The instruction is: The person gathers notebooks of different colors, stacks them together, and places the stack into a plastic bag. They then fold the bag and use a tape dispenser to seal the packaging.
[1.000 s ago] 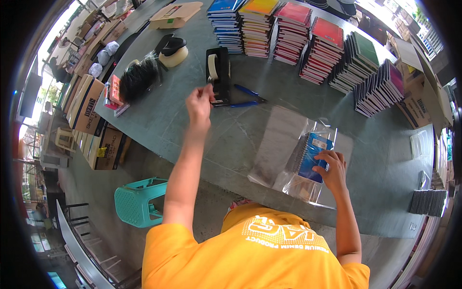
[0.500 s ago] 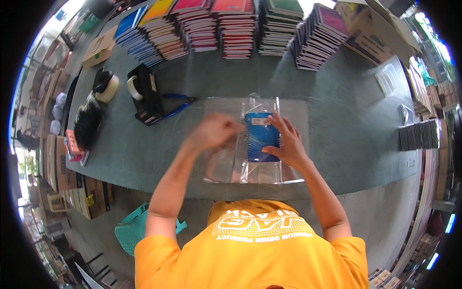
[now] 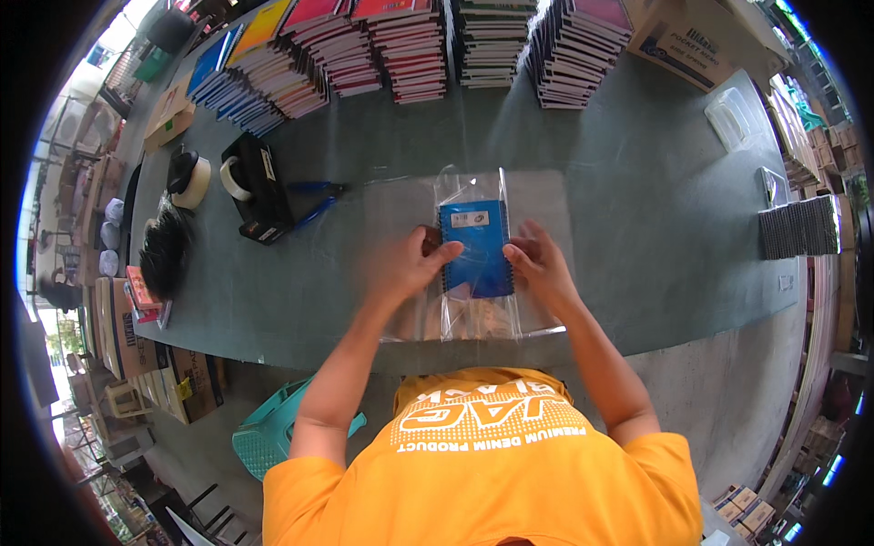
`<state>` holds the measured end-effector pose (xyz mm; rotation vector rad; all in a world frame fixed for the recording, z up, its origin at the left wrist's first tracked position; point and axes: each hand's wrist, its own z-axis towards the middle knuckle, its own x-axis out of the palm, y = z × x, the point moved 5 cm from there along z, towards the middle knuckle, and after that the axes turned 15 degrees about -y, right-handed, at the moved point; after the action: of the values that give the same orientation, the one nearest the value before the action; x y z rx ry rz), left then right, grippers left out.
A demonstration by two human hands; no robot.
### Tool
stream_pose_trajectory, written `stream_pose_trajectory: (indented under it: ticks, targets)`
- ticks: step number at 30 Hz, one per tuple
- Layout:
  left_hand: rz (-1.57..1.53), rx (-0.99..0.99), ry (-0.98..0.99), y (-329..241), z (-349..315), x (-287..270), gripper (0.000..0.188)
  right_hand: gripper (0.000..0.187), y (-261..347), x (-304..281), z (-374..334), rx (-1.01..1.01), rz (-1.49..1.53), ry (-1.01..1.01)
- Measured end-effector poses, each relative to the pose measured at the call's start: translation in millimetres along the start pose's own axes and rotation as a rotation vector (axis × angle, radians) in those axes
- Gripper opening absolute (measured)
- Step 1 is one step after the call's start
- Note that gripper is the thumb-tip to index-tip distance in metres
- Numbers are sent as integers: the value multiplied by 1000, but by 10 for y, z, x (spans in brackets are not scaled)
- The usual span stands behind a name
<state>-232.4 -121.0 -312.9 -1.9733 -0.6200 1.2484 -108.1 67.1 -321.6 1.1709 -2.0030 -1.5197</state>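
A small blue spiral notebook (image 3: 475, 259) with a white label near its top lies in front of me, inside or under a clear plastic wrap (image 3: 469, 320); which of the two, I cannot tell. My left hand (image 3: 421, 264) grips its left edge, the thumb resting on the cover and the fingers curled at the side. Along the opposite edge my right hand (image 3: 543, 271) pinches the notebook, thumb on the rim, its other fingers slightly blurred. Wider clear plastic sheets (image 3: 542, 205) spread flat beneath on the dark table.
Stacked notebooks in several colours (image 3: 410, 55) line the table's far side. Left of the plastic are blue-handled pliers (image 3: 319, 205), a black tape dispenser (image 3: 259, 191) and a tape roll (image 3: 191, 182). A dark stack (image 3: 799, 227) sits right; a cardboard box (image 3: 687, 41) stands far right.
My left hand has come down from beside the plastic onto the notebook's left edge. The right hand has slid off the cover to its right edge. The whole view has shifted slightly.
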Motion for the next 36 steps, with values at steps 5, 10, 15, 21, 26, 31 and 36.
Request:
stream_pose_trajectory:
  ticks: [5, 10, 15, 21, 26, 31, 36]
  targets:
    - [-248, 250, -166, -657, -365, -251, 44, 86, 518, -15, -162, -86, 263, 21]
    - [-277, 411, -101, -455, -412, -271, 58, 86, 580, -57, -272, -387, 26, 70]
    - [-157, 486, -103, -508, -471, -547, 65, 80, 633, -405, -92, -394, 126, 465]
    - [237, 1278, -266, -1170, -879, -683, 38, 31, 1658, 286, -52, -852, -499, 465]
    - [316, 1485, -85, -1263, -1193, -647, 20, 13, 1944, 529, -239, -931, -573, 455]
    - [365, 1413, -267, -1291, -1133, -712, 25, 9, 2040, -84, -260, -785, 57, 128]
    - [349, 1389, -222, -1313, -986, -541, 24, 24, 895, -623, -415, -768, 54, 63]
